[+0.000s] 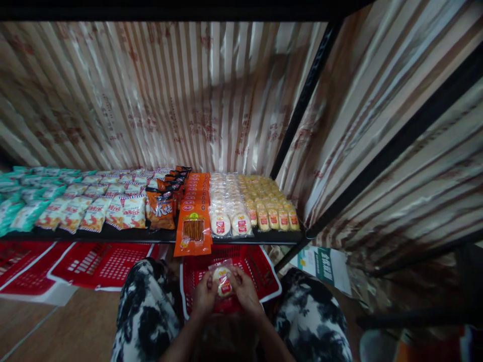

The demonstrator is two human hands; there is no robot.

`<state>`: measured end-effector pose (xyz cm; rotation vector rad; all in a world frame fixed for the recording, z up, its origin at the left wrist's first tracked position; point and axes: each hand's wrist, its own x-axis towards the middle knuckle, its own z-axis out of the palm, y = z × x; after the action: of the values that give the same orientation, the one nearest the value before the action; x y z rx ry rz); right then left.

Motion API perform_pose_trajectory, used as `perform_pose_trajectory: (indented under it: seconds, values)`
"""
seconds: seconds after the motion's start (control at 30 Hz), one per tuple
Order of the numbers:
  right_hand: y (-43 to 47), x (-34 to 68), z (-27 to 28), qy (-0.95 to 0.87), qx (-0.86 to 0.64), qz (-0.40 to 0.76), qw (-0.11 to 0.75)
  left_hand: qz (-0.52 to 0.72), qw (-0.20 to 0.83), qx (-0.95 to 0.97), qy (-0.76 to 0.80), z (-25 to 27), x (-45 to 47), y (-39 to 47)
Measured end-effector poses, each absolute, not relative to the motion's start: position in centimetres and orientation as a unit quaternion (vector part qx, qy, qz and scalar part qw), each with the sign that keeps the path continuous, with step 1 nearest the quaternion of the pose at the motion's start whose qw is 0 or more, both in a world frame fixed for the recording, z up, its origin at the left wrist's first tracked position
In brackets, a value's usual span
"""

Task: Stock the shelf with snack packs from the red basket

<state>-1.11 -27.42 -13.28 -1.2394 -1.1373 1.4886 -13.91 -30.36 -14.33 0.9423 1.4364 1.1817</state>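
Between my knees, a round white cracker pack (222, 282) in clear wrapping with a red label is held from both sides. My left hand (205, 294) grips its left edge, and my right hand (243, 289) pinches its right edge. Below it sits a red plastic basket (264, 271) with a white rim. On the shelf ahead, two rows of similar round packs (231, 224) lie beside small yellow oblong packs (277, 217) on their right. To their left is an orange pouch of brown sticks (193, 229), its lower end hanging past the shelf edge.
A black metal shelf (113, 236) also bears brown-orange bags (161, 208), white snack bags (128, 211) and teal bags (28, 216). More red baskets (101, 264) stand under it at left. Black posts (307, 100) and striped sheeting (226, 100) enclose the back and right.
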Motion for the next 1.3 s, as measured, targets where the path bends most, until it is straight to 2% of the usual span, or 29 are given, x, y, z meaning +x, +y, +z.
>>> perform_pose_trajectory:
  seconds: [0.43,0.6,0.93,1.3]
  values:
    - [-26.8,0.6,-9.2,-0.474,-0.512,0.543,0.468,0.475,0.381,0.490,0.624,-9.2,-12.8,-29.1]
    - [-26.0,1.7,-8.5,-0.492,-0.517,0.519,0.470,0.461,0.364,0.517,0.623,-8.6,-12.2,-28.2]
    - [-23.8,3.3,-6.9,-0.591,-0.526,0.410,0.453,0.520,0.334,0.528,0.583,-7.5,-10.8,-26.1]
    - [-20.9,4.0,-6.0,-0.635,-0.538,0.312,0.459,0.497,0.282,0.558,0.602,-6.5,-10.0,-22.6]
